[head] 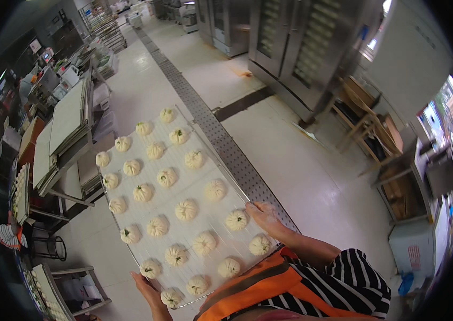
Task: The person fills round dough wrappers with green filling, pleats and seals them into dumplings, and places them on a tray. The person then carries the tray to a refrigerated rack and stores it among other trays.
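Note:
A rectangular wire-framed tray (pixel 202 207) lined with pale translucent sheet is held out in front of my body. Rows of pleated raw buns (pixel 186 210) cover it, some showing green filling at the top. My left hand (pixel 146 285) grips the tray's left edge near the close corner. Flour-dusted, my right hand (pixel 264 216) grips the right edge, beside a bun. The undersides of both hands' grips are hidden by the tray. An orange apron over a striped shirt touches or nearly touches the tray's near edge.
Stacked boards (pixel 68 116) lie on a metal rack at left. A perforated drain channel (pixel 210 124) crosses the floor. Steel cabinets (pixel 286 52) with glass doors stand ahead, wooden chairs (pixel 370 132) at right. Another person (pixel 10 236) works at far left, near a black stool (pixel 52 246).

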